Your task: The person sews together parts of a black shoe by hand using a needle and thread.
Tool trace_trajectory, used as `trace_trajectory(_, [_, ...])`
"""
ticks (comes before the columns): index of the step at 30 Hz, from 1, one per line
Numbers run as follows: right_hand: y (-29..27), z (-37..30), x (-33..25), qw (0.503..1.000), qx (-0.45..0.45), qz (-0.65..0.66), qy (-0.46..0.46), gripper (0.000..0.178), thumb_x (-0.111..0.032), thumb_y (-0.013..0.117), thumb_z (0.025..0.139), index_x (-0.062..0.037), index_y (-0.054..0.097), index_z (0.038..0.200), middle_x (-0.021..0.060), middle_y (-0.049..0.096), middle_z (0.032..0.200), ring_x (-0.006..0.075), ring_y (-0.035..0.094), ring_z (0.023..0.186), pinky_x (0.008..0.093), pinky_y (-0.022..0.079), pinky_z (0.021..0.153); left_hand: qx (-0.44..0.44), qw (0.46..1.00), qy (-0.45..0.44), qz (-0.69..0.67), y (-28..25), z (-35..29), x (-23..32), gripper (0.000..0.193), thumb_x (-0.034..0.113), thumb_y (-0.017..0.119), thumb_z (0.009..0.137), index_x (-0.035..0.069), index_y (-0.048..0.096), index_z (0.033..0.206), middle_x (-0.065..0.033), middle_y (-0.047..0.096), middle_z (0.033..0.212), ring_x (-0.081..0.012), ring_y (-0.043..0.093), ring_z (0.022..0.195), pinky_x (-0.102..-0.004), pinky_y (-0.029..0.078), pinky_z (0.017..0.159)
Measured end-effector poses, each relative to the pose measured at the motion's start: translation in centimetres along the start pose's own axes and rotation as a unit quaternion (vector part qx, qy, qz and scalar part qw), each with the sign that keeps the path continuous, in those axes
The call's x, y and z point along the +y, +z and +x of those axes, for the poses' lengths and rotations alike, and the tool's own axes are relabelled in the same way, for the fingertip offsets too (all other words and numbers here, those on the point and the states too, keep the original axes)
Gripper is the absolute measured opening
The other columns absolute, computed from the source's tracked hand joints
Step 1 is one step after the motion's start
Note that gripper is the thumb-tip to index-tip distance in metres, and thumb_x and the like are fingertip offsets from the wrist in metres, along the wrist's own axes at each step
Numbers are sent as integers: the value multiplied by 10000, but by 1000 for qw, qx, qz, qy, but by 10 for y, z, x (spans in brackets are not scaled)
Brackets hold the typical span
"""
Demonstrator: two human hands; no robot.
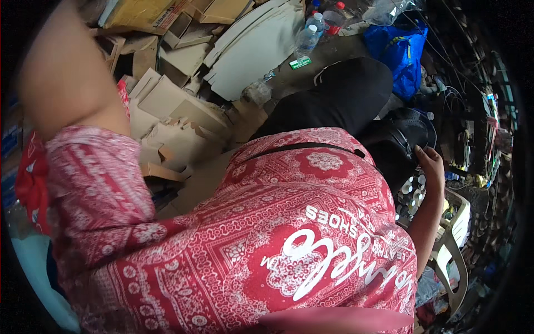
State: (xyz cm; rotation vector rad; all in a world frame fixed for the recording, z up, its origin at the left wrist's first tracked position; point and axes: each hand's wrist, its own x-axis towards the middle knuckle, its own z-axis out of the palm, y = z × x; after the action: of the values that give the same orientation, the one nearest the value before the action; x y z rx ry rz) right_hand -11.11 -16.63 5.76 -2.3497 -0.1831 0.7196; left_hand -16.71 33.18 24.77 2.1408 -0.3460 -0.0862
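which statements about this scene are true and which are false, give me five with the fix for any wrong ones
1. The right hand touches a black shoe. True.
2. The left hand is in view. False: only part of the left arm shows.
3. A clear plastic bottle is beside a small green box. True.
4. The bag at the upper right is yellow. False: it is a blue bag.
5. Cardboard lies left of the black trouser leg. True.
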Motion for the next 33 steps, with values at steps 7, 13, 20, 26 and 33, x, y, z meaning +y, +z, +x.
trace_trajectory(7, [0,-4,2,999,-2,32,6,298,-309,733,856,-75,599,730,-56,482,653,50,386,593,257,302,528,-78,994,73,-2,167,39,-25,563,377,676,828,12,566,1243,-203,571,1181,-344,587,1061,-445,461,923])
trace_trajectory(13, [-24,-2,-1,994,-7,-108,16,379,-352,736,824,6,628,767,3,536,693,96,452,677,326,393,607,-148,958,139,204,322,53,-10,451,407,751,768,50,620,1011,-156,622,1000,-363,643,927,-453,527,794])
trace_trajectory(20, [-20,14,6,999,-17,-17,21,501,-420,802,735,27,687,929,106,673,809,186,621,780,351,487,746,-135,963,108,208,331,53,-16,358,381,701,803,48,664,927,-151,647,927,-335,660,870,-436,535,776])
trace_trajectory(26, [-18,-23,3,981,179,-10,-72,474,-353,820,748,-17,652,1037,112,677,846,179,629,763,319,497,710,-30,988,140,55,301,113,-8,293,311,744,793,54,715,931,-113,635,999,-289,640,923,-377,507,831])
trace_trajectory(33, [-16,-54,-19,998,17,29,-59,308,-302,679,873,5,661,889,156,612,680,206,598,627,360,468,624,-192,970,142,54,346,157,-14,316,349,740,759,107,673,952,-137,589,1059,-317,592,1024,-395,482,884])
